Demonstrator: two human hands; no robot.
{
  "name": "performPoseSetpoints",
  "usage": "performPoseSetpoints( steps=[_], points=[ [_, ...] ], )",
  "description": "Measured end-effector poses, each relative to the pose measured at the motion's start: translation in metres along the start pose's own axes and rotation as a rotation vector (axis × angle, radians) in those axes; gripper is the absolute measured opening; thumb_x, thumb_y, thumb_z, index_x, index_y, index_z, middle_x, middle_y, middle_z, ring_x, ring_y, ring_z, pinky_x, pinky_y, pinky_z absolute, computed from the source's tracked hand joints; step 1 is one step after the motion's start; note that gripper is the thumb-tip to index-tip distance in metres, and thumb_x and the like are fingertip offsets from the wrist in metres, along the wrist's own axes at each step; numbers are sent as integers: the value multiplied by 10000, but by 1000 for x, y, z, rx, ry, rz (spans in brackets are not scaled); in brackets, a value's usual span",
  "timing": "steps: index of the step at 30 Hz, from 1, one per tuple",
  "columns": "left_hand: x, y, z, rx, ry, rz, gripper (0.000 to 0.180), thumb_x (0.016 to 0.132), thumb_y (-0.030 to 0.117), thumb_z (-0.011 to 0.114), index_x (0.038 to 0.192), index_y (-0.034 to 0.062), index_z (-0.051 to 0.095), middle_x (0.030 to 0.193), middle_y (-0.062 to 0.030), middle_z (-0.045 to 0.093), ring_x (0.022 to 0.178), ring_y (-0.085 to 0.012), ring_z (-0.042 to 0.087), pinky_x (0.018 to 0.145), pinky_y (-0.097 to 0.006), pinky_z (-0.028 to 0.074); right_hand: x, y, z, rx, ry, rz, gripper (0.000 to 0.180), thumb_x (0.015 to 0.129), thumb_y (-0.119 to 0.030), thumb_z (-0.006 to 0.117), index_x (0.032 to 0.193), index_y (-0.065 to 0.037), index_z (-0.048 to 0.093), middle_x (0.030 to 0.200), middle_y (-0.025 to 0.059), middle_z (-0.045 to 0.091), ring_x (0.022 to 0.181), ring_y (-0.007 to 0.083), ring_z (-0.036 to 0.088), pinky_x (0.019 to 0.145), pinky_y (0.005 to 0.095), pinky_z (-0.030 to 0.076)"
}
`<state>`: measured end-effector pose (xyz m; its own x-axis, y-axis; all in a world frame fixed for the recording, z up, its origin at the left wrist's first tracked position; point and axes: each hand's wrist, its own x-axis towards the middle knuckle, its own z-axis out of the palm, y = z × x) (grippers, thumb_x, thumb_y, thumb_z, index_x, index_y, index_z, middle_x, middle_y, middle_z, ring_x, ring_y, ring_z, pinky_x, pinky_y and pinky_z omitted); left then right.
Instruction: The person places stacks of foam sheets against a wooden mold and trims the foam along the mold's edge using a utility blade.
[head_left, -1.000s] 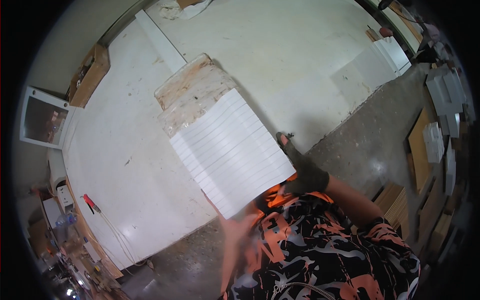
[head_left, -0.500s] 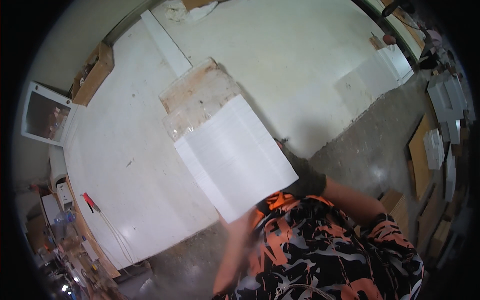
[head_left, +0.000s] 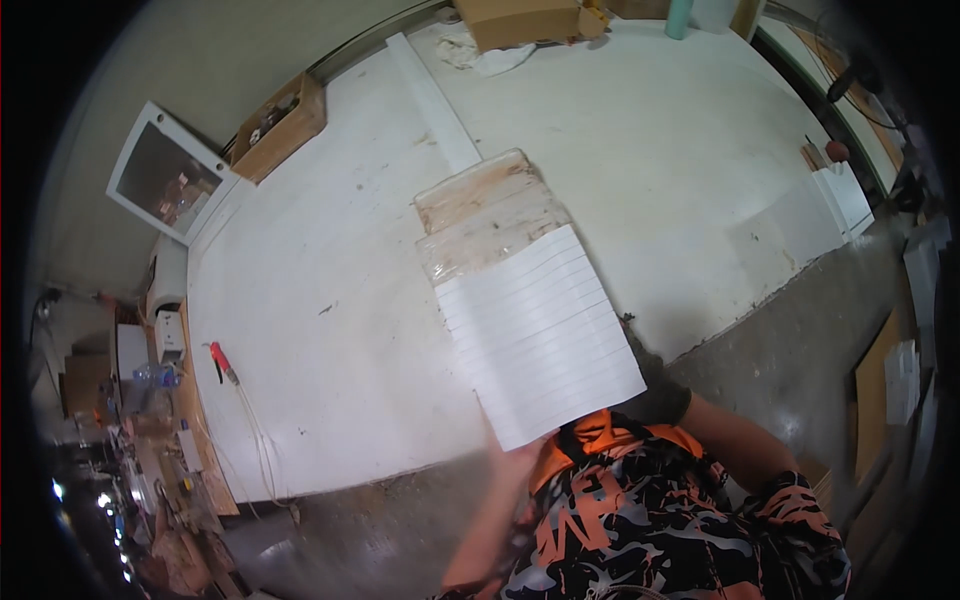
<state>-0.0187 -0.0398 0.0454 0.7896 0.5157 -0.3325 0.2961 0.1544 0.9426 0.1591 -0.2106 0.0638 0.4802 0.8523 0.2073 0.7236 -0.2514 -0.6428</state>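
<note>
A row of white strips (head_left: pixel 540 330), lying side by side like a sheet, spans the space in front of my body. Its far end overlaps a dirty block wrapped in clear plastic (head_left: pixel 490 205) on the white table. At the right ends of the strips is my right hand (head_left: pixel 662 385), in a dark glove, closed against them with most fingers hidden behind. My left hand (head_left: pixel 508 462), bare and blurred, is at the near left corner of the strips; its fingers are hidden beneath or behind them.
The white table (head_left: pixel 320 250) bears a long white board (head_left: pixel 432 100), a cardboard box of small parts (head_left: pixel 280 128) and a red-handled air gun (head_left: pixel 222 362) with a hose. A larger carton (head_left: pixel 520 25) stands at the far edge. White pieces (head_left: pixel 842 200) lie at the right.
The view has shifted, so the table and strips appear farther right. Lines between the strips show more plainly now. Both hands stay at the strips' sides.
</note>
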Motion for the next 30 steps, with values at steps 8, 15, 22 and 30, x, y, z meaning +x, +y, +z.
performPoseSetpoints(
  steps=[8, 15, 22, 30],
  points=[
    [3, -25, -16, 126, -7, 220, 1054, 756, 137, 795, 1481, 40, 36, 1328, -150, 496, 1173, -262, 547, 993, -373, 471, 2, -8, 15, 144, 52, -7, 828, 775, -263, 752, 1389, 73, 311, 1353, 270, 439, 1242, 401, 453, 1067, 447, 353],
    [4, 7, -4, 100, -1, 327, 1199, 687, 346, 833, 1496, 18, 11, 1532, -230, 162, 1411, -342, 223, 1141, -369, 241, -35, 9, -8, 172, 200, 224, 1071, 570, -552, 856, 1342, 16, 379, 1175, 149, 576, 1055, 259, 606, 864, 339, 514],
    [16, -13, -20, -217, 19, 182, 1148, 690, 247, 849, 1483, 29, 48, 1342, -163, 482, 1222, -281, 497, 1061, -380, 385, -13, -43, -96, 1147, 430, 2, 547, 940, -529, 483, 643, -73, 435, 608, 14, 421, 533, 141, 403, 482, 293, 312],
    [26, -44, -9, 404, 104, 83, 1263, 602, 167, 889, 1497, 32, 9, 1460, -192, 355, 1321, -295, 377, 1116, -388, 296, -51, -61, -103, 897, 440, 419, 293, 871, -148, 625, 623, 0, 571, 554, 25, 512, 523, 87, 480, 479, 264, 375]
  ],
)
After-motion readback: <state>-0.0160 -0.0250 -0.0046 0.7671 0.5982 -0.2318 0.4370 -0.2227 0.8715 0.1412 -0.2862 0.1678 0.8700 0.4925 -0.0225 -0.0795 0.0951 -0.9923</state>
